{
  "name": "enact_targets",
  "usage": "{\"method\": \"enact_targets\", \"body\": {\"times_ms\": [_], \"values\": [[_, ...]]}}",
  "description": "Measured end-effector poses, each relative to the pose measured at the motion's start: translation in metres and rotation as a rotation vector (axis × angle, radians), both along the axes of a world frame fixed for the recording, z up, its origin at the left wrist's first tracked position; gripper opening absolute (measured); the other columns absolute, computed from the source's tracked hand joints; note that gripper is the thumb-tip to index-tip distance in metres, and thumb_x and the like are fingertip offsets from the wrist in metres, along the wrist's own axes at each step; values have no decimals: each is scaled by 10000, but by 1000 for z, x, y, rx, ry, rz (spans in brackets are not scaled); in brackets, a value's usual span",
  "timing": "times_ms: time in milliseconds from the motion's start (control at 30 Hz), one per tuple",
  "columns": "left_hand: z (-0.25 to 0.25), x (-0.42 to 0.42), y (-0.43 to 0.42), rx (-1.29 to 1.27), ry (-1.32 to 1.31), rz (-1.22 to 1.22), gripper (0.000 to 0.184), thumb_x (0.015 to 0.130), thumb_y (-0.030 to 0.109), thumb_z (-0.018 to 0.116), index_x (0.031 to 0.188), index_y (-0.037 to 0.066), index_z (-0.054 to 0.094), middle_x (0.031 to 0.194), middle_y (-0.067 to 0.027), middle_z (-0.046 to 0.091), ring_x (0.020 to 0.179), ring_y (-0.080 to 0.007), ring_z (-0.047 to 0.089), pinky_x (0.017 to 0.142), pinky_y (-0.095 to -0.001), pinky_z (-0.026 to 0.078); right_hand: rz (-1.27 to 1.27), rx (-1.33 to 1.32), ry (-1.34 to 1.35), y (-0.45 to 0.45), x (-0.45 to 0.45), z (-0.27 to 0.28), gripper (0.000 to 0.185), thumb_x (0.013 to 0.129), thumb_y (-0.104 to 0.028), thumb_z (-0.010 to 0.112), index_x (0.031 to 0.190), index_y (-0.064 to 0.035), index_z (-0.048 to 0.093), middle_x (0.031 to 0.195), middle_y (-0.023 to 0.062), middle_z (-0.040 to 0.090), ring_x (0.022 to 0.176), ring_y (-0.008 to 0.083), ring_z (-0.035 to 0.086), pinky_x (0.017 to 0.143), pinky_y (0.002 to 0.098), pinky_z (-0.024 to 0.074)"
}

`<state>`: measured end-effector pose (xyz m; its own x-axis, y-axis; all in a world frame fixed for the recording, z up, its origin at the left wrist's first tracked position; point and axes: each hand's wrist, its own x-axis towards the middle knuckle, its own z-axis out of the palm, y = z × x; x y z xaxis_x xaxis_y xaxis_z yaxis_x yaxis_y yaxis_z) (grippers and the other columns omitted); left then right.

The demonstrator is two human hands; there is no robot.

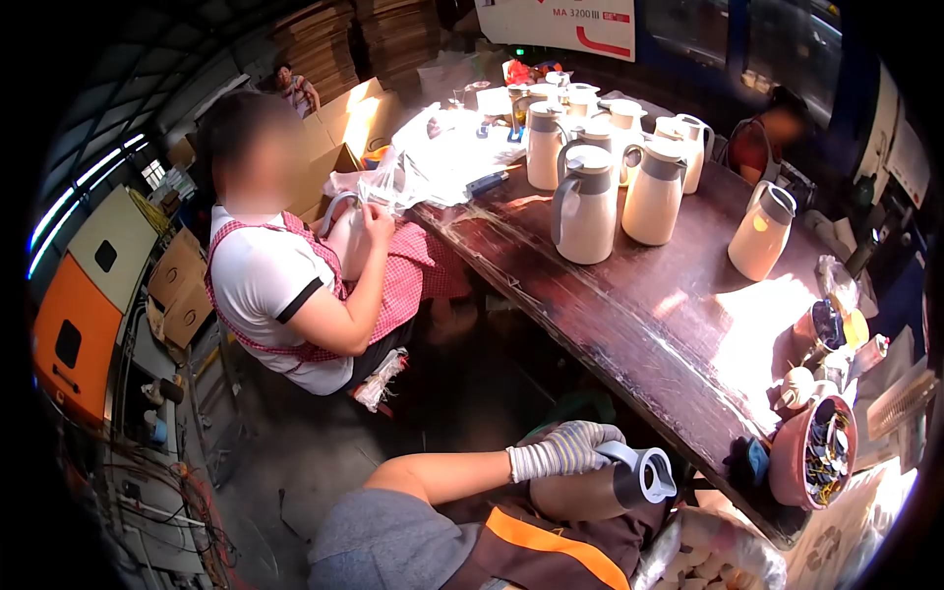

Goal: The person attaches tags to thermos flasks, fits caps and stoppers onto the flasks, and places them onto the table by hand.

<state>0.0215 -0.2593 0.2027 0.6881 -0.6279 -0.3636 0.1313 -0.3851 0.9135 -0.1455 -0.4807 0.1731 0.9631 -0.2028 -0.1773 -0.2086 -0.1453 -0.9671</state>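
My left hand (565, 450), in a striped knit glove, is closed around the handle of a thermos jug (580, 495). This jug lies tilted on its side over my brown apron, with its grey collar and ring-shaped mouth turned to the right. My right hand does not show. On the dark table (629, 295) ahead, several cream jugs with grey collars and handles stand in a group, among them a front jug (587, 216). Another jug (760, 236) stands apart on the right.
A co-worker (285, 295) in a checked apron sits on the left, holding a jug (344, 236). A second person (767, 138) is behind the table. A pink basin (784, 462) of small parts sits by the table's right corner. Bagged pieces (713, 551) lie below it.
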Motion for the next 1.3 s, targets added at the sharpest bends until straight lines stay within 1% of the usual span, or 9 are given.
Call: {"method": "enact_targets", "body": {"times_ms": [200,333,433,533,667,967,1033,1133,1300], "values": [[-20,-7,-22,25,-322,-158,412,732,173,691,1133,117,617,905,-153,680,884,-327,662,752,-384,504,-80,-49,4,-41,-14,15,473,881,-372,572,1211,-34,568,1219,196,524,1068,353,538,935,409,417],[-8,-18,-21,73,-417,-261,408,733,188,699,1126,111,621,924,-172,678,889,-366,645,758,-420,506,49,-151,106,-49,25,21,479,877,-389,570,1200,-35,578,1212,198,524,1074,360,535,940,413,412],[-11,-22,-12,106,-401,-213,463,761,201,676,1210,123,594,961,-156,678,900,-352,641,790,-408,496,159,-359,186,-36,62,23,484,874,-401,569,1192,-36,586,1206,200,524,1078,365,532,943,416,409],[-5,-19,0,107,-301,-146,476,756,210,682,1213,109,594,986,-163,676,924,-350,637,807,-406,494,254,-787,-50,-20,62,26,538,958,-411,424,1323,-21,492,1291,214,498,1168,374,498,1010,422,363],[-19,-14,8,52,-365,-140,429,752,217,688,1160,109,616,999,-180,674,948,-368,635,807,-426,498,241,-866,-208,15,51,24,875,765,-570,636,1395,-19,380,1350,252,412,1239,423,417,1055,455,310],[-32,9,19,-20,-278,-255,380,718,124,676,1095,106,645,908,-141,687,856,-301,669,749,-358,513,315,-779,-463,11,58,3,786,612,-438,767,1257,-62,522,1216,235,481,1076,388,480,898,473,401],[-33,18,17,-8,-221,-294,452,688,82,697,1134,106,626,951,-120,684,884,-302,658,768,-367,496,436,-788,-564,10,61,11,758,612,-442,751,1244,-81,539,1207,223,485,1086,389,488,915,477,398],[-45,28,5,-183,-104,-185,439,693,-34,614,1118,77,631,901,-63,679,852,-180,636,783,-296,489,616,-781,-774,14,71,23,642,609,-483,713,1135,-126,623,1116,193,540,968,349,540,822,466,402],[-60,38,-30,-176,-151,-257,341,716,47,687,1054,78,655,932,-84,694,878,-206,653,788,-318,506,777,-808,-957,18,77,22,552,679,-500,617,1139,-197,648,1107,151,557,967,316,558,818,455,401]]}}
